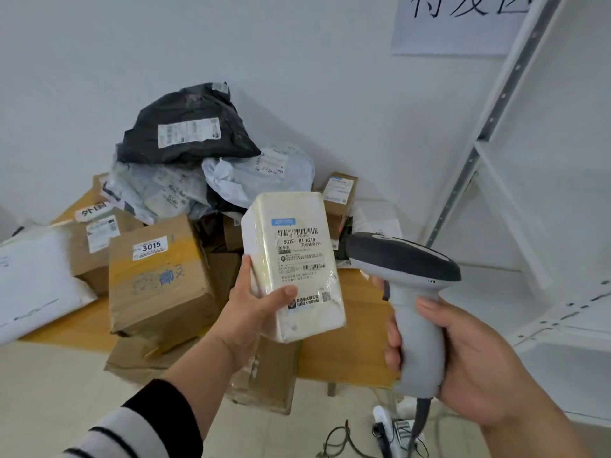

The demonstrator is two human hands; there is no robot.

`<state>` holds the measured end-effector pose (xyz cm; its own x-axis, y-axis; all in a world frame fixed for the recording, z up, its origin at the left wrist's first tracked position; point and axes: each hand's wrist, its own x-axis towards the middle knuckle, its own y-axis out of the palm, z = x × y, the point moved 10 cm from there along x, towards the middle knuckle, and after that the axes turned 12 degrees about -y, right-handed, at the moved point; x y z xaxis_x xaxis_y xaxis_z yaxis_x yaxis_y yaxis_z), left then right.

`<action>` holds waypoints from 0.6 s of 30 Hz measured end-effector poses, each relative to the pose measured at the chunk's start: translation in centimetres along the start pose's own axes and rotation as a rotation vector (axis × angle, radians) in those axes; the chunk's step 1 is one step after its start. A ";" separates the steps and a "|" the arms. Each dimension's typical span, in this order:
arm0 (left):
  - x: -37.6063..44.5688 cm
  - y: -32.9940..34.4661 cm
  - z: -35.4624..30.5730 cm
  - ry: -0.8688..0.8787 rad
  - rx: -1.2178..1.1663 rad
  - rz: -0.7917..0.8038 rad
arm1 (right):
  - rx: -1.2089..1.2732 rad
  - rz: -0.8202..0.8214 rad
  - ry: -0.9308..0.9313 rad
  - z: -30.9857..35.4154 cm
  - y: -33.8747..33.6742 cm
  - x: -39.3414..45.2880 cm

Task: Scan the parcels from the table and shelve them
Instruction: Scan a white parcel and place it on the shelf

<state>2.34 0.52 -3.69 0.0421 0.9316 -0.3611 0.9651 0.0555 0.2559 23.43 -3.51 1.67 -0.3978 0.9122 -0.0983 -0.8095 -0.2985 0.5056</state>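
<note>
Now — left hand (246, 312) wrapped around white parcel (292, 262), right hand (469, 365) closed on scanner (413, 292) handle — label up.

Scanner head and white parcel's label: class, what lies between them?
Nothing. In the head view, the scanner in the right hand points at the white parcel held by the left hand.

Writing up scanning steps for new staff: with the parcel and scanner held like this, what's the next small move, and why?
Probably swing the scanner in the right hand left to aim at the barcode. The left hand holds the white parcel label-up, but the scanner's nose sits beside it, pointing past it.
</note>
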 end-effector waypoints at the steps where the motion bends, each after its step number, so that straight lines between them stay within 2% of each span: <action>1: -0.3 0.0 -0.4 0.013 -0.005 0.004 | 0.005 0.018 0.005 0.0 0.8 -0.2; 5: -1.6 -0.1 -2.3 0.080 0.003 0.021 | -0.057 -0.012 -0.006 0.2 2.6 -0.3; 12: -2.5 -1.7 -4.7 0.152 0.030 -0.035 | -0.396 -0.107 -0.070 1.2 2.4 -0.9; 18: -2.5 -2.0 -5.0 0.161 0.025 -0.026 | -0.402 -0.110 -0.082 1.3 2.6 -1.6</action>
<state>-1.01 -0.10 1.14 -0.0233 0.9757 -0.2181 0.9716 0.0735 0.2249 22.55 -5.39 4.25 -0.2774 0.9591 -0.0562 -0.9555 -0.2693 0.1201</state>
